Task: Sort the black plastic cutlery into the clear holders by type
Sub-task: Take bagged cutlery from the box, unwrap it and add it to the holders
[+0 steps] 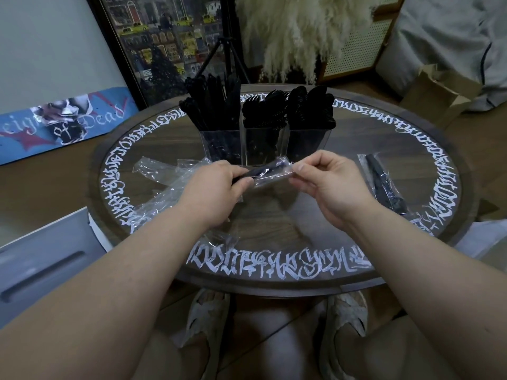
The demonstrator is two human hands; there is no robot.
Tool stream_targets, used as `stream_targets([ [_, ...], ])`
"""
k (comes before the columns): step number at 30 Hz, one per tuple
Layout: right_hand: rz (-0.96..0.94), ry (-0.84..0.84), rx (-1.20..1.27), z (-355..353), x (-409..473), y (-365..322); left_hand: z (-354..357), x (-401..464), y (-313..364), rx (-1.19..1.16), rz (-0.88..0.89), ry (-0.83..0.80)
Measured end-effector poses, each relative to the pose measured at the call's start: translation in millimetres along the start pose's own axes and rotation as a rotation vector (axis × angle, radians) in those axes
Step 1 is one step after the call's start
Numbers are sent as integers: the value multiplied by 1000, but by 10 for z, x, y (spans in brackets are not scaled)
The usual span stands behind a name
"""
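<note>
Both hands up over the round bench (277,237), working one wrapped cutlery pack (267,173) between them. Left hand (216,187) has a closed grip on the dark handle end, fingers curled round it. Right hand (326,185) pinches the clear wrapper end between thumb and fingertips, other fingers loosely bent. Pack sits level, just in front of the holders, off the bench surface.

Three clear holders in a row at the back of the bench: left holder (219,145) full of knives, middle holder (263,146) with forks, right holder (307,144) with spoons, all standing upright and touching side by side.

Empty wrappers (162,176) piled on the bench under and left of the left hand. One more wrapped pack (384,185) lies on the bench to the right, well apart from the hands
</note>
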State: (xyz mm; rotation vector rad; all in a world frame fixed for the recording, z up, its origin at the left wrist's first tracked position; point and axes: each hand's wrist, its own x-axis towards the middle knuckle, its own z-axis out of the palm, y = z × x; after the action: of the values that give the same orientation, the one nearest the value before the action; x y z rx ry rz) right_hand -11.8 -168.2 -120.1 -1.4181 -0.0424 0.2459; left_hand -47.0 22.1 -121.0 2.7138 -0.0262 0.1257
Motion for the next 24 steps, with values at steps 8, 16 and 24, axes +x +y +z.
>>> stream_targets([
  [8,-25,230,-282,-15,68,-40,-24,-12,2,23,-35,-13],
  [16,-256,394,-770,-43,117,-40,-11,-8,45,18,-16,-23],
  [24,-144,122,-794,-6,99,-12,-15,-31,82,-20,26,-8],
])
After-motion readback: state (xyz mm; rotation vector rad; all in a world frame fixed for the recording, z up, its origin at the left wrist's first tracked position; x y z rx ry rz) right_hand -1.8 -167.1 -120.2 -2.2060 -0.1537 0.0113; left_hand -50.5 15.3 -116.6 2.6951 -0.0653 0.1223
